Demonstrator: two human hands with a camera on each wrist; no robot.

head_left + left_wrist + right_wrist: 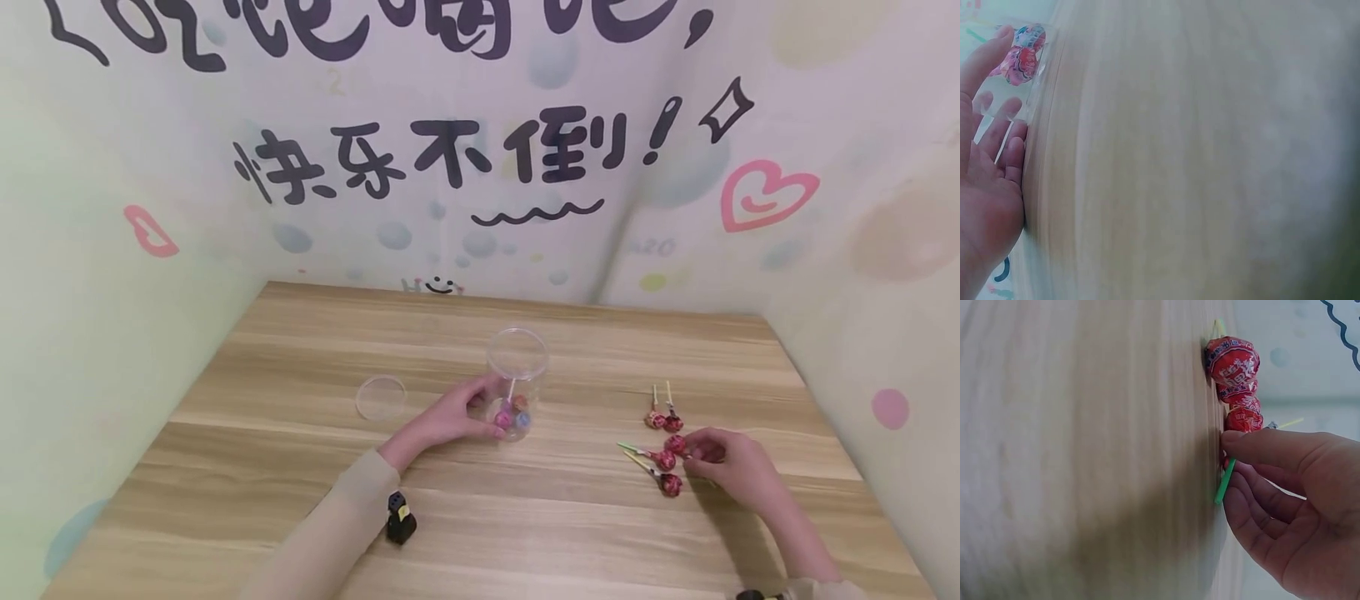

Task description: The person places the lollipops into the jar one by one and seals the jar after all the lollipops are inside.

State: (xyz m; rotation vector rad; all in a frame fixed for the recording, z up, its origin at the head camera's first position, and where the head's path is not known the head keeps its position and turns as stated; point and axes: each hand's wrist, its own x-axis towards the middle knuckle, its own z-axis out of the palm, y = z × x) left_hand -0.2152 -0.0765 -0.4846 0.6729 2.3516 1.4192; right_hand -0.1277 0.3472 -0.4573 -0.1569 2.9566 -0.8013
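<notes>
A clear plastic jar [517,375] stands upright on the table with several wrapped lollipops [513,414] at its bottom. Thumb and fingers of my left hand [461,411] hold it low on its left side; pink and blue wrappers [1019,65] show through its wall in the left wrist view. Over at the right, my right hand [731,467] pinches the stick of a red-wrapped lollipop [674,444] between thumb and fingers. Its green stick end [1225,481] pokes out below the thumb. Right beside it lie more red lollipops [665,459], their sticks pointing left.
A round clear lid [381,398] lies left of the jar. Two more lollipops [663,419] lie behind the right hand's one, sticks pointing to the back. The wooden table [525,517] meets printed wall cloths [450,242] at its back and sides.
</notes>
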